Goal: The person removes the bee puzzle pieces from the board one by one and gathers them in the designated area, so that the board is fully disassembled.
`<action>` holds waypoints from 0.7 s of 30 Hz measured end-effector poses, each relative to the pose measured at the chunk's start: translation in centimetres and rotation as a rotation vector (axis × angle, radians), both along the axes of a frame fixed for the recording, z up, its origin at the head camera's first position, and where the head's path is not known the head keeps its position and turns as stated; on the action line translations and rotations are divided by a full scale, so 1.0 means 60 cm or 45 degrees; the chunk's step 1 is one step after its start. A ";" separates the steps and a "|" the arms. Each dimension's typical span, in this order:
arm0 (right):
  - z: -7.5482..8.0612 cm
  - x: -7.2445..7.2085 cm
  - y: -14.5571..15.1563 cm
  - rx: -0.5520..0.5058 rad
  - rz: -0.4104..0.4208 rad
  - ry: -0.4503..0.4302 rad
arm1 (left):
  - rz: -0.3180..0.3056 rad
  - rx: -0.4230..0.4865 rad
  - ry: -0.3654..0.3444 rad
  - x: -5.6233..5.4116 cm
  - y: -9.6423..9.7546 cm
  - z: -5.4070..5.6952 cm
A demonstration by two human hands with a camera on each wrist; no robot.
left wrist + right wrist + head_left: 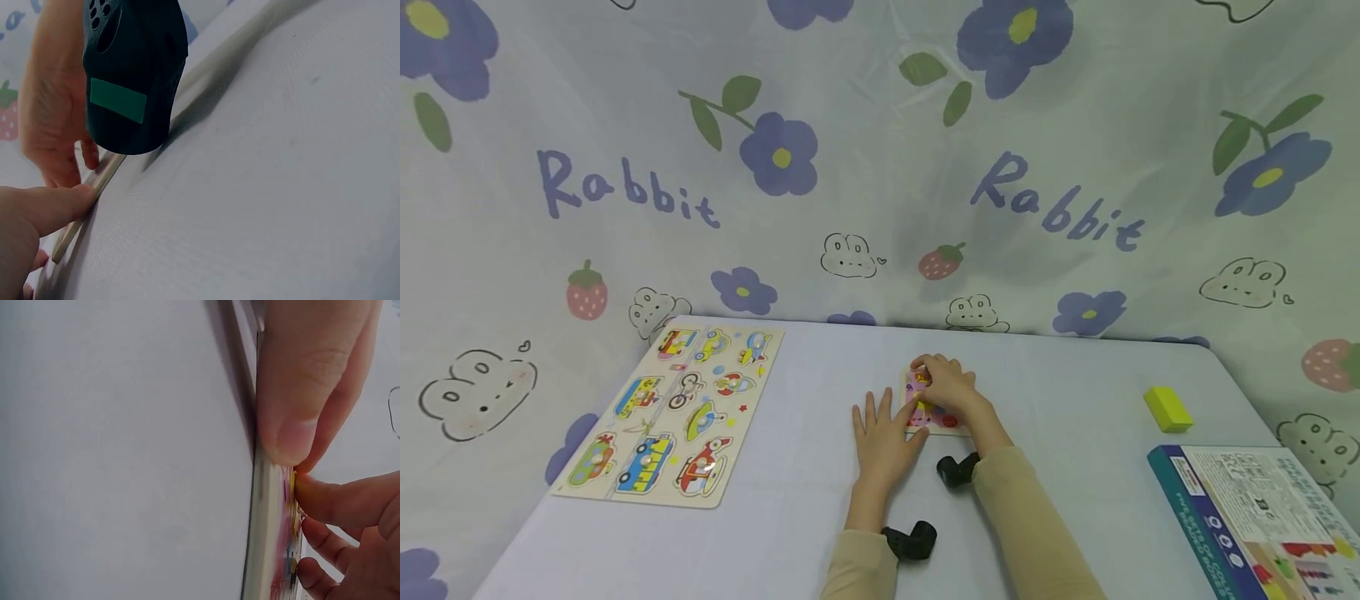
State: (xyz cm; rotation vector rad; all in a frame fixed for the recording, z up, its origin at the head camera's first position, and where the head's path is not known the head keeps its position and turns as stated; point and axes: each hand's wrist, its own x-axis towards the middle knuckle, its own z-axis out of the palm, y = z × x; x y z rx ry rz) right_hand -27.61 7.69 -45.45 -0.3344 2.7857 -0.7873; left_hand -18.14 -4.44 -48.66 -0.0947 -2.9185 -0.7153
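In the head view a small pink picture board point(953, 430) with colourful shapes lies at the table's middle. My left hand point(880, 442) spreads its straight fingers at the board's left side. In the left wrist view its thumb point(72, 203) presses the board's edge point(78, 234). Over the board bends my right hand point(951, 387), fingers curled down. Its thumb point(322, 500) touches a small yellow piece point(292, 482) in the right wrist view, and other fingertips rest at the board's face. My right hand covers most of the board, so the piece's shape is hidden.
A large peg puzzle board point(677, 417) with several vehicle pictures lies on the left. On the right are a yellow block point(1168, 409) and a printed box point(1262, 517). A patterned curtain point(880, 167) hangs behind the table point(1060, 492). Each wrist carries a black camera point(912, 542).
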 end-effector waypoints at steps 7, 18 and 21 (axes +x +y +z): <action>-0.002 0.003 0.001 -0.071 -0.026 0.057 | 0.000 0.008 -0.007 0.000 0.000 0.002; -0.011 0.009 0.014 -0.354 -0.019 0.083 | -0.002 0.010 0.010 0.000 0.000 0.001; -0.010 0.011 0.019 -0.403 -0.050 0.065 | 0.000 0.011 0.006 0.000 0.000 0.001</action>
